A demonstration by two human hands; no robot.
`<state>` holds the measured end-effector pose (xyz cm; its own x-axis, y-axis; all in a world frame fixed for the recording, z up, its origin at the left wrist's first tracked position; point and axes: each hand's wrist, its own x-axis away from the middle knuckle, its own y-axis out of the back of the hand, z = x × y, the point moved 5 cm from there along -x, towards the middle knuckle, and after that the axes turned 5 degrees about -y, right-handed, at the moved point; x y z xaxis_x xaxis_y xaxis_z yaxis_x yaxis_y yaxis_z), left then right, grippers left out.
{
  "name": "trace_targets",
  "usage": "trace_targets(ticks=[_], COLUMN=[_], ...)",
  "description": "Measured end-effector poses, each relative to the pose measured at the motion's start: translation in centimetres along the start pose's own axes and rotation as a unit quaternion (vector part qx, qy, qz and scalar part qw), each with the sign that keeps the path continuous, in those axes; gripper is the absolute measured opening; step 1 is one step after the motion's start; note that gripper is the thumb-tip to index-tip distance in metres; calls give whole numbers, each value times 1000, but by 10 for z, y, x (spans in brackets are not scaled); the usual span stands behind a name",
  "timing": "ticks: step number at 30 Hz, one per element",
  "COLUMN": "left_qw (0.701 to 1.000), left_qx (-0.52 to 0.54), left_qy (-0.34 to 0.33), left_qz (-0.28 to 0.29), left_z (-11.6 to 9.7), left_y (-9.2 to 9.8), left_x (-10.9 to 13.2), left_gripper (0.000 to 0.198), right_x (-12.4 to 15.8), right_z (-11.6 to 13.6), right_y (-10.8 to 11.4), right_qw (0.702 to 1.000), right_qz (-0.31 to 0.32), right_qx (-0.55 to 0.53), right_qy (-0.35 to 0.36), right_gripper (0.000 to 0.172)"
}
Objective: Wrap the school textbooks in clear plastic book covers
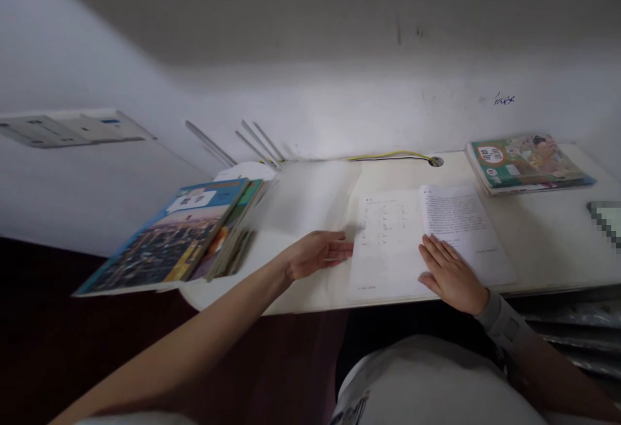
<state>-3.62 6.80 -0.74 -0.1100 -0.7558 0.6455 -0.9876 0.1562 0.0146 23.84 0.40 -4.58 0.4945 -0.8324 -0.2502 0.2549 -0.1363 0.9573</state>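
An open book (388, 266) with printed white pages lies on the white desk (301, 292). My right hand (449, 273) rests flat on its right page near the fold, fingers stretched out, with a grey band around the wrist. At the book's left edge is my left hand (320, 255), its fingers extended and slightly apart, the tips by the page margin. Whether those fingertips touch the paper I cannot tell. Nothing shows in either palm.
A stack of books (179, 237) with a city-picture cover overhangs the desk's left end. Behind it stand the antennas of a white router (245, 171). More books (528, 163) lie at the back right, near a cable hole (436, 162) with a yellow cable (388, 155).
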Motion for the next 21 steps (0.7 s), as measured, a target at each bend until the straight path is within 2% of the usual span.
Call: trace_targets(ticks=[3,5,7,11,13,17,19,21], left_qw=[1000,999,997,986,980,962,951,935], left_qx=[1,-10,-33,-79,-121,-191,-188,-183], left_qy=[10,-20,-64,-135,-148,-196,-247,-303], left_qz=[26,32,14,-57,-49,10,10,16], left_z=[-3,-7,-11,-17,-18,-28,-43,-62], left_y=[-3,-8,-14,-25,-34,-53,-65,-84], left_x=[-8,-10,-10,0,8,22,31,39], left_gripper=[25,27,32,69,80,72,71,74], right_x=[0,-1,-1,0,0,0,0,-1], right_z=[0,0,0,0,0,-3,-8,-18], right_y=[0,1,2,2,3,5,7,9], right_qw=[1000,1000,1000,1000,1000,997,990,973], right_qz=[-4,-9,-16,-24,-24,-23,-26,-29], right_qx=[3,1,-4,-12,-17,-69,-136,-229], right_qy=[1,3,3,-2,-3,-9,-14,-31], right_gripper=[56,55,54,55,55,55,55,55])
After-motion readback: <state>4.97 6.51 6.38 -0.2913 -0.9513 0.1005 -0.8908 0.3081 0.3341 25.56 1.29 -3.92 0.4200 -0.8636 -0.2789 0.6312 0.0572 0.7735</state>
